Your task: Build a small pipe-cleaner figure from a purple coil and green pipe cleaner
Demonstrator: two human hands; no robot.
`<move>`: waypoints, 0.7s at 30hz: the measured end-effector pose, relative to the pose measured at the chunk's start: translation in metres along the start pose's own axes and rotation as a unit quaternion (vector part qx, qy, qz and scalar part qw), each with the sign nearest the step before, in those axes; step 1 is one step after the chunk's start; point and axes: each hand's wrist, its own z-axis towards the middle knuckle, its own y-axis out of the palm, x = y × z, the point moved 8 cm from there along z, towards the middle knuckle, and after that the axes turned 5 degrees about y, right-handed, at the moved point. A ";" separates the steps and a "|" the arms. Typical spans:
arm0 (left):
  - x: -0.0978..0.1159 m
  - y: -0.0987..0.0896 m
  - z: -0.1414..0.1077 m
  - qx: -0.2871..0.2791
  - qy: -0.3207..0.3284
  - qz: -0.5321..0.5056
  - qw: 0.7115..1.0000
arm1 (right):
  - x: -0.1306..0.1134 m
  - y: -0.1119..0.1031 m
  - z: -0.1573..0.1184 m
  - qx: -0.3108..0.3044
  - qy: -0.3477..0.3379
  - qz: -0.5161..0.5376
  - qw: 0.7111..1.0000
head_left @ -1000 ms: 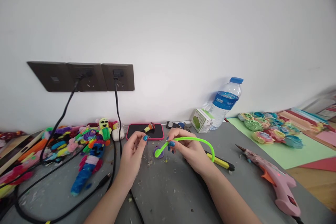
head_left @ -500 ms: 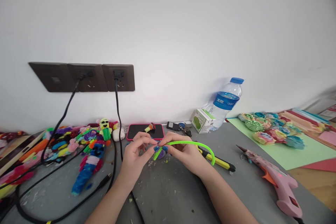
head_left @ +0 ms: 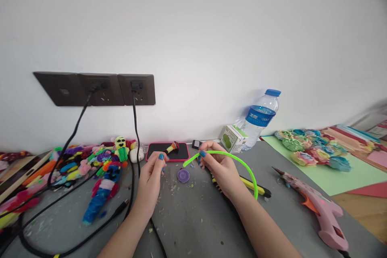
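Observation:
A bright green pipe cleaner [head_left: 242,163] arches over my right hand [head_left: 220,165], whose thumb and fingers pinch it near one end. Its short end points left, and the long part curves down beside my right wrist. My left hand [head_left: 152,177] is closed to the left, thumb pressed against curled fingers, with nothing visible in it. It is apart from the pipe cleaner, just in front of a phone [head_left: 148,153] with a pink edge. Between my hands a small purple disc [head_left: 183,175] lies on the grey table [head_left: 187,221]. A yellow-and-black cutter [head_left: 256,187] lies partly hidden under my right hand.
Pipe-cleaner figures [head_left: 105,193] and black cables [head_left: 90,234] crowd the left. A juice box [head_left: 231,139] and a water bottle [head_left: 260,119] stand by the wall. At right lie a pink glue gun [head_left: 317,205] and paper flowers [head_left: 314,149] on green paper [head_left: 329,179].
My left hand has let go of the pipe cleaner and moved left. My right hand has shifted slightly right, still pinching it. The purple disc is now in plain sight.

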 end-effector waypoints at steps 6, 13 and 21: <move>0.004 -0.005 0.002 0.043 0.017 0.005 0.999 | 0.002 0.000 0.001 -0.005 0.023 0.101 0.995; 0.006 -0.003 0.001 0.028 0.024 0.013 0.999 | -0.002 0.005 0.001 -0.024 0.023 0.144 0.989; 0.003 0.013 0.001 -0.058 0.006 -0.066 0.996 | -0.005 0.010 0.000 -0.048 0.010 0.133 0.990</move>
